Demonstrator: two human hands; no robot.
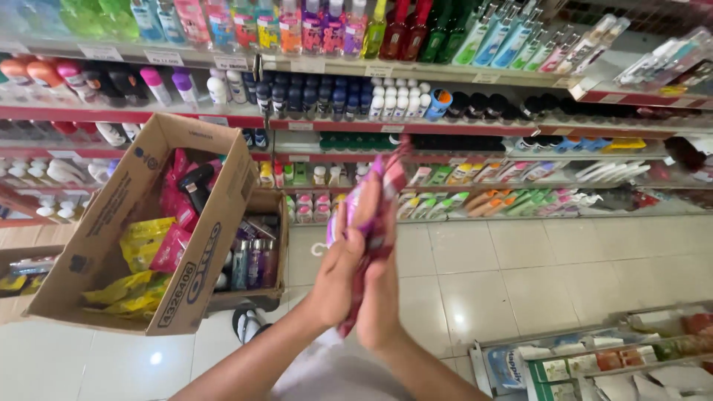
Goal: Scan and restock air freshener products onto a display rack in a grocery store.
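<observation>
The person's left hand [338, 278] and right hand [380, 297] are pressed together around a bundle of pink packets [375, 200], held up in front of the shelves [445, 130]. Both hands are closed on the bundle — the left from its left side, the right from below and behind. The bundle's long axis runs nearly upright, leaning a little to the right, with its top end pointing toward the middle shelf rows and its lower end tucked between the palms. The packets are flat and glossy, pink with darker red bands; motion blurs their print.

To the left stands an open brown cardboard box [96, 223], tilted, with dark print on its side flap. Inside lie yellow packets [141, 241] and more pink-red packets [174, 200]. Just behind it, a lower cardboard tray [271, 223] holds small dark bottles.

The shelves carry rows of goods: tall coloured bottles along the top, dark and white roll-on bottles below, then small tubes and boxes in green, pink and white. Small white price labels run along the red shelf edges. At lower right a low rack [594, 356] holds flat packages in white, blue and green — it sits on the pale tiled floor [520, 275].
</observation>
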